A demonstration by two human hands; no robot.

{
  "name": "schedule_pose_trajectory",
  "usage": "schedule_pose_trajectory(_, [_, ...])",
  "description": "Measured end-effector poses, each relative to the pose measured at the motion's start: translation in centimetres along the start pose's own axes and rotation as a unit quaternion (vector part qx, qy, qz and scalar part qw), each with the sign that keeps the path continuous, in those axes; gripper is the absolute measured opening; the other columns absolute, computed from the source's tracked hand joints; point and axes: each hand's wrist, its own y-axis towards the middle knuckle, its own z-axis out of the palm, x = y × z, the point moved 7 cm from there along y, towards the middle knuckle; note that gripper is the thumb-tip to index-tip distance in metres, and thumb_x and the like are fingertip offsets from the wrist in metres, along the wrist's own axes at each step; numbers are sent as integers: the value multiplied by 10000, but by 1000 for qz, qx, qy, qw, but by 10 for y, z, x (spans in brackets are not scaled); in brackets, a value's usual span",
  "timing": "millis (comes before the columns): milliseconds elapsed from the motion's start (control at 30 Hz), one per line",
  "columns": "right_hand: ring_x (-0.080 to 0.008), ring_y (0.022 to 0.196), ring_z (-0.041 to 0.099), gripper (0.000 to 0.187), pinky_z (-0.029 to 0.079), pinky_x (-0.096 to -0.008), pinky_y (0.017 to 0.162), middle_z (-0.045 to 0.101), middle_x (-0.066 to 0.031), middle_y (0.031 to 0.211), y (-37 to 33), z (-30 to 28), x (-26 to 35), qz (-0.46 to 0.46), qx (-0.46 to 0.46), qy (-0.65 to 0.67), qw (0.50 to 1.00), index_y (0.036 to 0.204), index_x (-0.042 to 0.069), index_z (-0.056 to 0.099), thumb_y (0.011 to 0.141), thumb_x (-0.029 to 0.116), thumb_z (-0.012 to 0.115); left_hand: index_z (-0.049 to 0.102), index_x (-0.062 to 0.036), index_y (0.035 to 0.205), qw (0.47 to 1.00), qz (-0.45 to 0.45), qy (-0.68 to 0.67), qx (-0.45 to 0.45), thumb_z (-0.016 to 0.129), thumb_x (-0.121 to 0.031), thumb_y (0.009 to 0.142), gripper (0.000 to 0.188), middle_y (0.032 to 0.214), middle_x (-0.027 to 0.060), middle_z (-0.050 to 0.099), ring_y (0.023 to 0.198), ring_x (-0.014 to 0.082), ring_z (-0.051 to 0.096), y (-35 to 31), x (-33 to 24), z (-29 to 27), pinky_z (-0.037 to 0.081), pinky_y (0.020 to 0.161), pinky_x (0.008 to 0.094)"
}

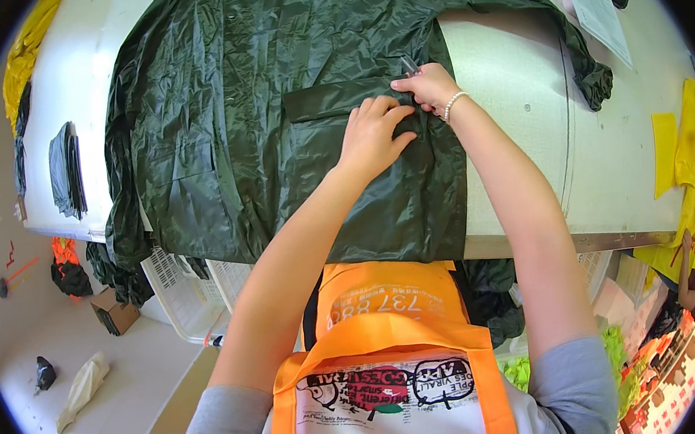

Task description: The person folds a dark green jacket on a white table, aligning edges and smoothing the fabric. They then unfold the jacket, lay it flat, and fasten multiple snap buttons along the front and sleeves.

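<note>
A dark green, shiny raincoat (267, 50) lies spread and creased over the white table. My left hand (372, 136) rests on its flapped pocket (313, 104), fingertips on the flap and thumb apart from the index finger. Just right of it, my right hand (430, 87) is closed round small thread snips (409, 64). Only their grey metal tips show past the fingers, over the cloth above the flap's right end; the rest is hidden in the palm. A beaded bracelet circles my right wrist.
On the white table (514, 136), a folded dark stack (67, 171) lies left and a paper sheet (594, 9) at upper right. Yellow cloth (689, 154) hangs over the right edge. White plastic baskets (185, 293) stand below the front edge. A cardboard box (116, 312) sits on the floor.
</note>
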Motion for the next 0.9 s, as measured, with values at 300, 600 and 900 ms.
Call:
schedule_pose_trajectory(300, [-185,639,586,285,452,-307,546,601,-111,766,-44,-35,1,-237,-217,1,947,917,17,550,869,285,635,697,-110,769,998,5,-65,21,732,-125,676,101,816,31,584,808,217,566,13,23,20,427,697,357])
schedule_pose_trajectory(600, [-280,737,593,252,485,-365,619,548,-91,927,-119,1,-16,-319,-179,-306,879,961,45,543,808,187,684,658,5,828,952,-128,-267,79,682,-48,771,81,846,84,649,741,198,616,20,52,14,477,669,294])
schedule_pose_trajectory(900, [-233,728,589,177,464,-350,615,545,-45,878,-110,18,0,-370,-194,-418,807,894,90,555,795,174,675,652,14,848,943,-169,-273,89,677,-36,792,79,871,57,647,798,142,602,15,60,19,472,733,263])
